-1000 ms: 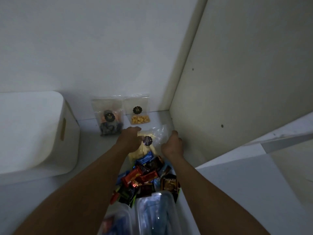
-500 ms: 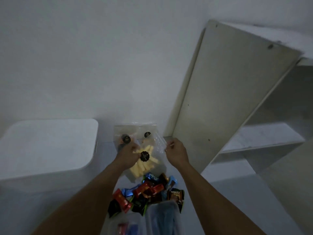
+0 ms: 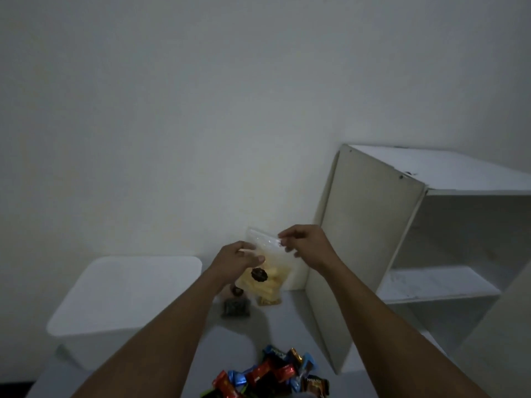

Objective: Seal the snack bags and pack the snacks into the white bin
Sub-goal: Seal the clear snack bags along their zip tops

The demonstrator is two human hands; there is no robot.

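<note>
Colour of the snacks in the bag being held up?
Pale yellow sticks in the clear bag, behind a dark round sticker. Head view.

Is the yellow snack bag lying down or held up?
Held up. Left hand and right hand grip the bag near its top.

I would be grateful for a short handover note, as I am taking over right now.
Left hand grips the clear plastic bag of yellow sticks at its upper left; right hand pinches its top edge.
Behind it sit a small bag of dark snacks and a small bag of orange snacks; the pile of wrapped candies is nearer; the white bin is at left.
Done: cannot tell whether any bag is sealed.
Left: seal, pack everything.
</note>
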